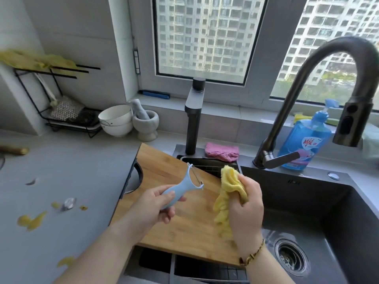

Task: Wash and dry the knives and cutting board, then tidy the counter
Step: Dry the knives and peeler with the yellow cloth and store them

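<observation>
My left hand (152, 206) grips the handle of a light blue peeler (180, 186), its metal blade pointing up and away. My right hand (247, 203) holds a bunched yellow cloth (227, 191) just to the right of the peeler, not touching it. Both are held over a wooden cutting board (168, 165) that lies across the left part of the dark sink (320, 201). No knife is visible.
Yellow peel scraps (30, 221) and a small shiny scrap (68, 202) lie on the grey counter at left. A white bowl (115, 119), mortar with pestle (146, 123) and black rack (61, 107) stand at the back. Faucet (307, 89), pink cloth (222, 151), blue soap bottle (305, 140).
</observation>
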